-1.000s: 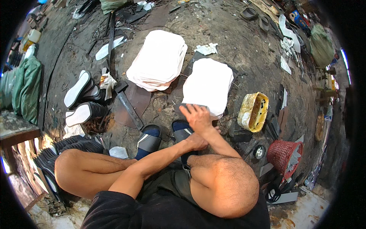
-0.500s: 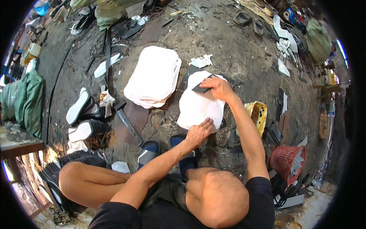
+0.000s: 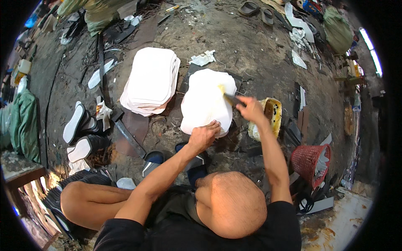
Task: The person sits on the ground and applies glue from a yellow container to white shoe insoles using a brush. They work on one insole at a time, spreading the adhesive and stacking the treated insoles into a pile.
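On the dirt floor (image 3: 259, 46) in front of the squatting person lies a stack of white sheets (image 3: 207, 100), cut with rounded corners and resting on a dark board. Half a second ago the right hand (image 3: 251, 109) was at the far edge of that stack; now it has drawn back toward the right side, and a pale yellow streak shows on the top sheet where the brush (image 3: 231, 98) has passed. A second ago that hand was not over the stack at all, so the spreading looks only just begun, with most of the top sheet bare. The right grip is pressed together around the brush handle, its dark tip touching the sheet near the yellow mark. The left hand (image 3: 204, 136) has stayed at the near edge of the stack, fingers curled and pressing down on it, pinching nothing that I can make out.

The top sheet looks clean and matt white apart from the streak, flat, with edges lined up loosely over those beneath. Just beside the right hand stands a yellow-smeared tub (image 3: 268, 119). To the left, apart from the worked stack, sits a second white pile (image 3: 151, 81), thicker and untouched. Shoe soles (image 3: 79, 134) lie farther left, and a red basket (image 3: 310, 161) stands to the right.
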`<state>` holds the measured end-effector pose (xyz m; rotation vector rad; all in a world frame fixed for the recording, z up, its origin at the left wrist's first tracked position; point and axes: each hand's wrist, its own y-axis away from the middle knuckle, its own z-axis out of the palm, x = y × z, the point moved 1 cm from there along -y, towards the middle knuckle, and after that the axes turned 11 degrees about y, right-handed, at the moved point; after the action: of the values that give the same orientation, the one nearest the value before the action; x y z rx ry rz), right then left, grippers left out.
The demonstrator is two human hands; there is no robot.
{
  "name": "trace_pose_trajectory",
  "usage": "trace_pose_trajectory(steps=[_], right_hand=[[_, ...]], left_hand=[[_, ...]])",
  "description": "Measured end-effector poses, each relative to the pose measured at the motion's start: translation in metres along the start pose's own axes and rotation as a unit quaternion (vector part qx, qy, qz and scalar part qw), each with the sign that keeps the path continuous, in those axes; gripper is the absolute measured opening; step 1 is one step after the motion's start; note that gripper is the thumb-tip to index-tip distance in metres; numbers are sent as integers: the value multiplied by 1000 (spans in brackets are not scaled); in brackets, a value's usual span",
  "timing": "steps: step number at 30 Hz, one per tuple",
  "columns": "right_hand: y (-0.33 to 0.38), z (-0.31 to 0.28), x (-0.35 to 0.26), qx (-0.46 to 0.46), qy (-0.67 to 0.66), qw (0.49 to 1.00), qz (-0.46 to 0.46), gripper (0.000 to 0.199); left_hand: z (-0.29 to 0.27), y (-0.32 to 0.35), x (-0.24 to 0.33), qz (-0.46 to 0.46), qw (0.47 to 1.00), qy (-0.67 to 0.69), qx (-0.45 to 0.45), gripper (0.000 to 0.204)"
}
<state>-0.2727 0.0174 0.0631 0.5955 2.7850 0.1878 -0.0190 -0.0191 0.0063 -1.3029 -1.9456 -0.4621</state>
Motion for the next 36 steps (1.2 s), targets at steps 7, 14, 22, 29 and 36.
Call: trace_pose_trajectory(steps=[7,14,22,29,36], right_hand=[[18,-48,-35,82,23,996,-19,38],[-29,2,-106,4,218,965,-149,36],[-69,-2,-75,-12,110,982,-150,42],[46,20,-96,25,7,992,-120,37],[115,53,-119,124,131,965,-191,47]], left_hand=[[-26,-3,15,20,999,-22,-20,61],[-9,1,10,-40,996,-26,80,62],[-7,22,8,-125,957,157,211,49],[-20,68,-40,-364,818,228,382,38],[-12,66,-31,-300,823,201,438,32]])
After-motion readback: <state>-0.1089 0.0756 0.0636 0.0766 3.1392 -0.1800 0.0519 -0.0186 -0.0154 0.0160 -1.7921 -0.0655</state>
